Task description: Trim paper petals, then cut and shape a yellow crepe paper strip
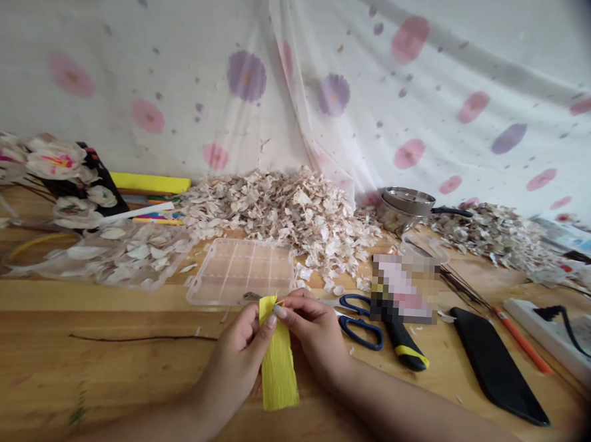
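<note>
- The left hand [240, 351] is pinching the top of a yellow crepe strip [279, 373], with the thumb lying against the paper's left edge.
- The right hand [313, 329] is closing on the same top end from the other side, its fingertips [280, 311] meeting the left thumb there.
- Both hands are holding the strip by its upper end only. The rest is hanging down towards the person, running between the two wrists.
- I cannot tell whether the strip's lower end is resting on the table [115, 383] or hanging just above it.
- A clear box [242, 271] with compartments is lying just behind the hands.
- Blue scissors [362, 322] are lying just right of the right hand, with a black and yellow knife [405, 344] beside them.
- A thin dark wire [143, 338] is stretching along the table to the left of the left hand.
- A big heap of pale petals [286, 210] is sitting behind the box, against the flowered cloth [334, 83].
- A pot [409, 204] is standing right of the heap.
- A black case [496, 373] and an orange pencil [521, 338] are lying well off to the right.
</note>
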Demonstrator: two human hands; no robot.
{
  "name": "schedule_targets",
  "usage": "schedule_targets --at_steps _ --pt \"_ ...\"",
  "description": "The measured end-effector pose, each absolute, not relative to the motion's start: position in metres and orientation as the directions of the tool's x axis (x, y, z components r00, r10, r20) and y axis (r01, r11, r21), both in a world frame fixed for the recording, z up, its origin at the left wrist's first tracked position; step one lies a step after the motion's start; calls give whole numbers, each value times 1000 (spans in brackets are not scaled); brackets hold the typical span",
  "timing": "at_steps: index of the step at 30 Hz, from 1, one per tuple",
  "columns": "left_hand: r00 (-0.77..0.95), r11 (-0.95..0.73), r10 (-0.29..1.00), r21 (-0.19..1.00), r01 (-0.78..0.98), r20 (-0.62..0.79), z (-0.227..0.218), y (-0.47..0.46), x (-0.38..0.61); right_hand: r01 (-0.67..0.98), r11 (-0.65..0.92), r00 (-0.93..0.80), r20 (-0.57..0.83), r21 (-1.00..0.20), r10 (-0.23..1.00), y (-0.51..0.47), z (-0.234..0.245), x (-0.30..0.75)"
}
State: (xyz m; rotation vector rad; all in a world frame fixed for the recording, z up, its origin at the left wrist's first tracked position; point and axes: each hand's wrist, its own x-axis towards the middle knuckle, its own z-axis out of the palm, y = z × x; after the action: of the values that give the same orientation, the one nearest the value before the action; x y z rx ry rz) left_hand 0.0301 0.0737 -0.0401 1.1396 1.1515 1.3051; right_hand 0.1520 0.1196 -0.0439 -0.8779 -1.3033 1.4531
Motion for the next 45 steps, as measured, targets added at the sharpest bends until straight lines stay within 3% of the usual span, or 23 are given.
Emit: schedule_targets --at_steps 16,35,45 --pt "-59 -20 998 999 -51 17 -37 73 30 -225 11 -267 72 -974 961 122 -46 153" --pt "-27 61 998 991 -122 -65 -36 72 29 -245 1 -315 80 -970 946 122 -47 154" --pt "-27 89 995 983 -161 -94 -37 72 30 -325 -98 -360 27 -941 933 121 -47 154"
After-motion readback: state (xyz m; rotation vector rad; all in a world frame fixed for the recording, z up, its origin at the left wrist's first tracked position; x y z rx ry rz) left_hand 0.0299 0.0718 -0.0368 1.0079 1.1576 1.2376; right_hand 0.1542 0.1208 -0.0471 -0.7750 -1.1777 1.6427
